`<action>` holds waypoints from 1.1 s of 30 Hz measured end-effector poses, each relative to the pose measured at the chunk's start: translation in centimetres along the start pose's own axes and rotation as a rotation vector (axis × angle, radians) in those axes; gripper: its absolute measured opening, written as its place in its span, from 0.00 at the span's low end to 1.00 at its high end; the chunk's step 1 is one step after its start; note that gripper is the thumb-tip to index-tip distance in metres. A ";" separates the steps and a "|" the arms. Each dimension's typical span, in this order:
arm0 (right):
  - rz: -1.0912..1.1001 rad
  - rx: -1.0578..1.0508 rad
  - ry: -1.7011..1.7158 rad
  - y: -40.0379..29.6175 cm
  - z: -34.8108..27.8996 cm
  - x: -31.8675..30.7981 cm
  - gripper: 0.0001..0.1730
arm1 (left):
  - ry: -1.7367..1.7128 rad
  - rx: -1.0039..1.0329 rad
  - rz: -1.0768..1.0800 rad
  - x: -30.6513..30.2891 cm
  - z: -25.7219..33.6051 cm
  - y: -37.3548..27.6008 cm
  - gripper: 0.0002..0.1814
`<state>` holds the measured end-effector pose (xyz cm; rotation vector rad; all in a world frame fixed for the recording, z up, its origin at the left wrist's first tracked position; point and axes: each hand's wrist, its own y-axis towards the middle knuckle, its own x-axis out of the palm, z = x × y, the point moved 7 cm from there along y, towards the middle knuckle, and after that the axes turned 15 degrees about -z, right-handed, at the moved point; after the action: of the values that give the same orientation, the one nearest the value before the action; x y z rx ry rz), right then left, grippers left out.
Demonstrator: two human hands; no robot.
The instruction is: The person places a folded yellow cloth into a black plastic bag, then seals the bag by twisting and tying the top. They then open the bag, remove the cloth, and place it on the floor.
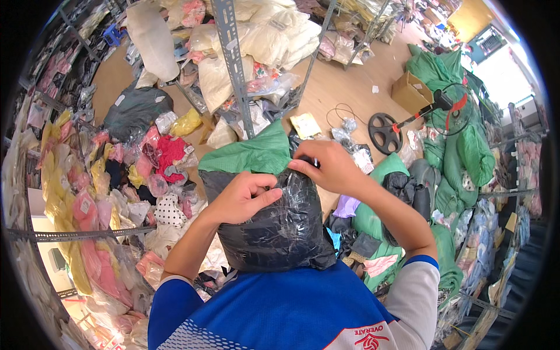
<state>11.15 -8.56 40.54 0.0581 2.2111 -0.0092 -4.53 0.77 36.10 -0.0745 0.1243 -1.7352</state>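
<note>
A bulky black plastic package (271, 240), glossy with strips of transparent tape, rests against the front of my blue shirt. My left hand (245, 197) is at its upper left, thumb and curled fingers pinching the black plastic. Higher and to the right, my right hand (328, 168) grips a gathered bit of the same plastic, dark material showing between its fingers. Just beyond the package lies a green woven sack (251, 151). The fingertips of both hands are partly hidden by the curled fingers.
A slotted metal post (234, 65) rises directly ahead. Bagged garments (170, 153) heap on the left, near a dark wrapped bundle (139, 109). On the right are green sacks (437, 65), a cardboard box (411, 92) and a black wheel-like reel (385, 133) on the floor.
</note>
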 end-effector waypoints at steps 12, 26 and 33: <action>0.293 -0.045 0.220 -0.4 -0.1 1.2 0.06 | -0.113 0.003 0.133 -1.0 -1.5 -1.8 0.22; 0.299 0.062 0.290 -0.3 3.4 3.5 0.09 | -0.216 0.107 0.269 -2.4 -3.3 -1.6 0.20; 0.116 -0.409 -0.023 1.0 -4.9 0.8 0.12 | -0.205 0.189 0.333 -2.5 -3.1 -1.0 0.22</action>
<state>6.82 -7.39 42.81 -0.0409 2.1421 0.5024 -5.49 3.49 33.23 -0.0869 -0.1706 -1.3901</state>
